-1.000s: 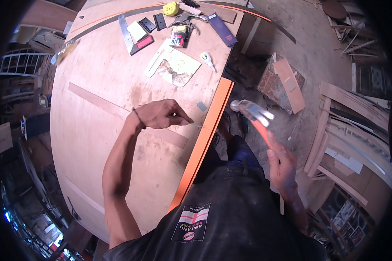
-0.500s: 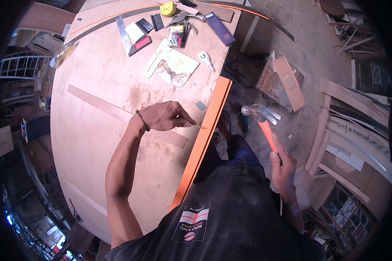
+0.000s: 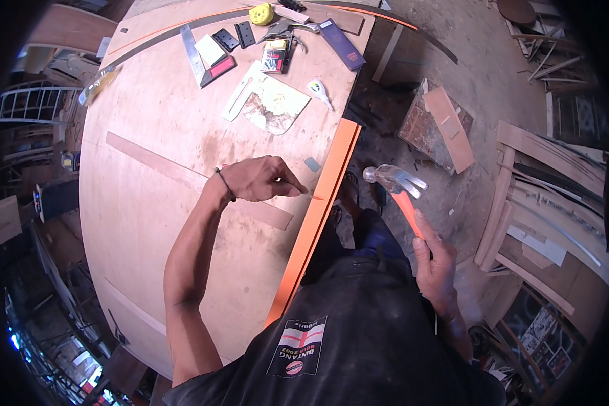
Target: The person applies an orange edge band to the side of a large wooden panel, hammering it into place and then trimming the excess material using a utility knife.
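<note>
My left hand (image 3: 262,178) hangs over the workbench top (image 3: 149,257), thumb and finger pinched on a thin nail-like piece (image 3: 308,196) held against an orange strip (image 3: 340,152), which lies along the bench's right edge. My right hand (image 3: 434,260) grips the orange handle of a claw hammer (image 3: 398,181); its metal head is raised just right of the strip. A flat plywood strip (image 3: 135,150) lies under and beside my left hand. A small grey-blue piece (image 3: 312,164) sits near the orange strip.
The far bench top holds a tape measure (image 3: 261,13), a try square (image 3: 193,57), black hinges (image 3: 245,34), a nail box (image 3: 273,57), a glue bottle (image 3: 320,93) and paper (image 3: 274,105). To the right stand a low block with a board (image 3: 448,128) and stacked wood (image 3: 534,203).
My left hand has shifted slightly right along with its small piece. The hammer in my right hand moved right, then back a little to the left, its head now slightly lower than a second ago.
</note>
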The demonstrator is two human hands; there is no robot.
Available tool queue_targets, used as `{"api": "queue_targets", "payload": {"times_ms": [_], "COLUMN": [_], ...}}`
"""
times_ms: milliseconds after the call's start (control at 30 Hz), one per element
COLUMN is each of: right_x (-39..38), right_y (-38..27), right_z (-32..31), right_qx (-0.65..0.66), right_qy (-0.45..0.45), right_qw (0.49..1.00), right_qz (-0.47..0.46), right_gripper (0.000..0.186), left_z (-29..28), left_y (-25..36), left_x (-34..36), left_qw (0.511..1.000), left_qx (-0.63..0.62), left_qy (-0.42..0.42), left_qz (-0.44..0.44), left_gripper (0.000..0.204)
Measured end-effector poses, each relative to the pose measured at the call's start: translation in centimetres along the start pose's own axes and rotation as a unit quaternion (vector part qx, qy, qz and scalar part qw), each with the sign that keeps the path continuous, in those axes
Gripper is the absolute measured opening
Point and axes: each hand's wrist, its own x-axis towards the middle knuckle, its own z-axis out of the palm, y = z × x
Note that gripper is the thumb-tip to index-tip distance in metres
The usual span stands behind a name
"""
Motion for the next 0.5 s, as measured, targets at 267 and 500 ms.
{"api": "queue_targets", "payload": {"times_ms": [267,500], "right_x": [2.4,4.0], "right_y": [-3.9,-4.8], "right_z": [0.3,0.6], "right_qx": [-0.064,-0.219], "right_qy": [-0.13,-0.228], "right_qw": [0.989,0.946], "right_qz": [-0.032,-0.069], "right_gripper": [0.051,0.058], "left_z": [-0.4,-0.2], "left_y": [1.1,1.4], "left_x": [-0.2,-0.4], "left_qw": [0.999,0.999], "left_qx": [-0.003,0.01], "left_qy": [-0.011,0.01], "left_qz": [-0.035,-0.034], "left_gripper": [0.033,0.034]}}
